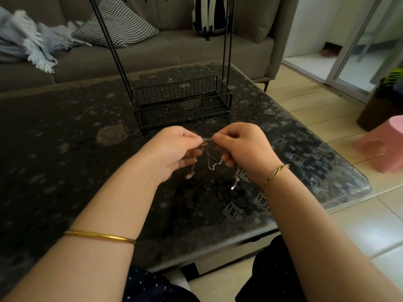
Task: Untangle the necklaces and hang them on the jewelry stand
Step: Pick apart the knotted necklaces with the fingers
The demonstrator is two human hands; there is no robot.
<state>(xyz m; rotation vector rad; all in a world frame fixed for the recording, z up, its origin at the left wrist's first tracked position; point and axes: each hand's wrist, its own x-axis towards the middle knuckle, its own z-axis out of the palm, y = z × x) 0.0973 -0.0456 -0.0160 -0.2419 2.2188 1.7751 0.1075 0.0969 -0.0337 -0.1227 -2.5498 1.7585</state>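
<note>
Head view: A person's left hand (pixel 174 149) and right hand (pixel 242 147) meet above the middle of the desk (pixel 65 127). Each pinches the necklaces (pixel 212 164) between thumb and forefinger, with a short run of chain drawn taut between the two pinches. The rest of the fine silver tangle hangs below the hands. A loop sags in the middle, a tail (pixel 188 175) with a pale pendant drops under the left hand, and a second tail (pixel 235 182) ends in a small drop below the right wrist.

The black wire stand (pixel 183 101) sits just beyond the hands, toward the desk's far edge. Its uprights (pixel 113 51) run out of the top of the frame, so any hanging bar is hidden. No chain shows on the part in view.

The chains look feather-light, limp and slippery, and thin enough to kink or snap. A hard pull would likely tighten the knot. The surest hold seems to be at the fingertips, close on either side of the snarl, teasing loops open. For hanging, each chain is best held near its clasp.

A sofa (pixel 152 53) lies beyond the far edge, and a pink stool (pixel 386 147) stands off the right edge.
</note>
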